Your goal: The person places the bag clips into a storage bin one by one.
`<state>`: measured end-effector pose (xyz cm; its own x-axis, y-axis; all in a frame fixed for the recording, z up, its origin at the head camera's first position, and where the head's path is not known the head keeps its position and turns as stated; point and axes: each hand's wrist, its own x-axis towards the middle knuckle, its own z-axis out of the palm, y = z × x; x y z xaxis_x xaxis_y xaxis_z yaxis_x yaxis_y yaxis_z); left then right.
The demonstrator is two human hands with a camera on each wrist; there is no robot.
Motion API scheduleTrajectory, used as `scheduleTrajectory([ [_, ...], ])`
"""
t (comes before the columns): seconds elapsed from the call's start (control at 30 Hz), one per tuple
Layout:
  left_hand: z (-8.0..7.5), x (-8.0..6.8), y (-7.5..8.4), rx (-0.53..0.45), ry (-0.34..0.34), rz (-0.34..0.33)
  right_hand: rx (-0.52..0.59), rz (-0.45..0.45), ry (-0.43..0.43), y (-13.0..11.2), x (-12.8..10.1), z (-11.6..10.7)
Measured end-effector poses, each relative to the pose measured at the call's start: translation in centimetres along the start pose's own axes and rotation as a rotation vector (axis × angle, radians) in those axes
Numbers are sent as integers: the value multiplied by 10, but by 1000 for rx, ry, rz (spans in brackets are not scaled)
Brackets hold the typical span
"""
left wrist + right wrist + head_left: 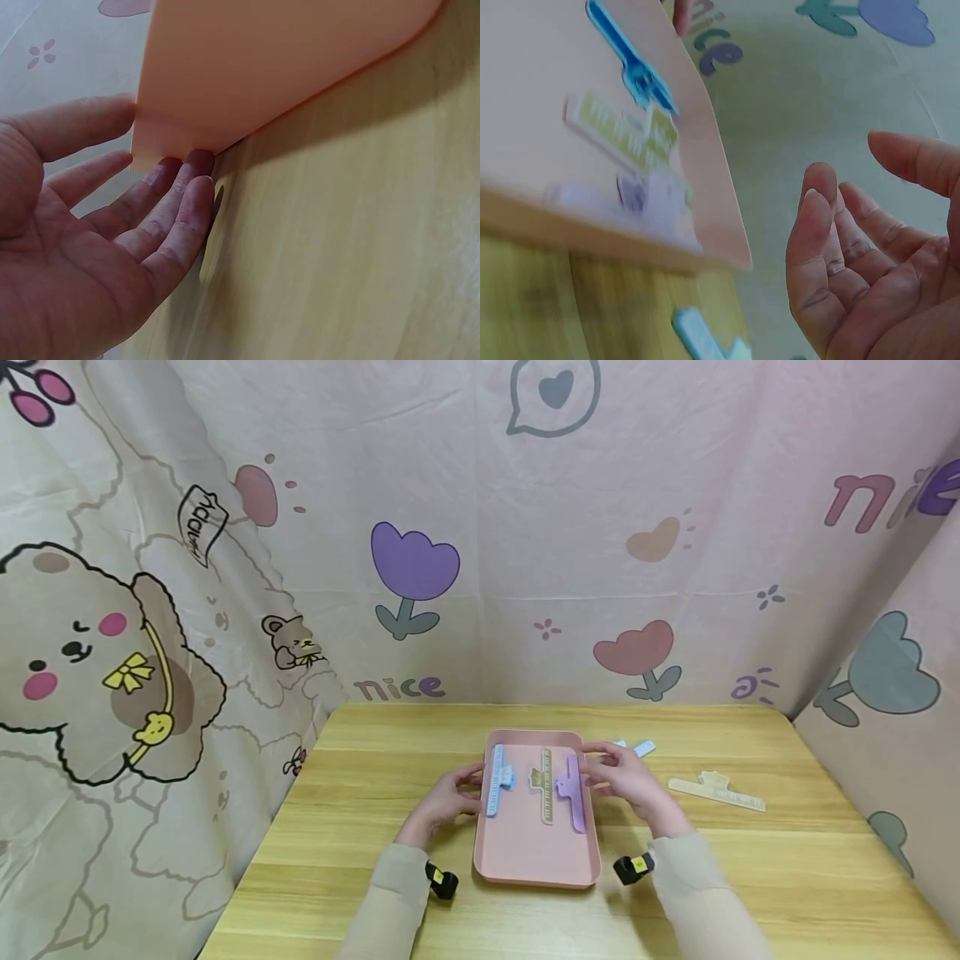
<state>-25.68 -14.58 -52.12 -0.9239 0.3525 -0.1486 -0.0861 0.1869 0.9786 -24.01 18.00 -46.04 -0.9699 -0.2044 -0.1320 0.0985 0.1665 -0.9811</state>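
A pink tray [534, 860] lies on the table with three ruler clips in it: a blue one [494, 789] at the left, an olive-yellow one [547, 797] right of the middle, and a purple one [576, 806] along the right wall. My left hand [444, 799] is at the tray's left side; in the left wrist view its fingertips [199, 161] touch the outer wall low down, fingers nearly straight. Beside the right wall is my right hand [633, 783]. The right wrist view shows its fingers loosely bent, apart from the tray and holding nothing.
A cream ruler clip [716, 791] lies on the wooden table [360, 760] to the right. Behind my right hand a light blue ruler clip [644, 748] is partly hidden. A printed curtain [480, 635] hangs along the table's back edge.
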Motion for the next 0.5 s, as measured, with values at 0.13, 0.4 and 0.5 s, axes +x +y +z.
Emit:
scheduleTrajectory([
  [0.13,0,0,0,-7,-10,-3,15,12,30,7,-11,-20],
  [0.4,-1,0,0,-11,-13,-7,65,43,85,28,-32,-62],
  [0.5,-1,1,0,-7,-12,-12,91,80,114,38,-39,-78],
])
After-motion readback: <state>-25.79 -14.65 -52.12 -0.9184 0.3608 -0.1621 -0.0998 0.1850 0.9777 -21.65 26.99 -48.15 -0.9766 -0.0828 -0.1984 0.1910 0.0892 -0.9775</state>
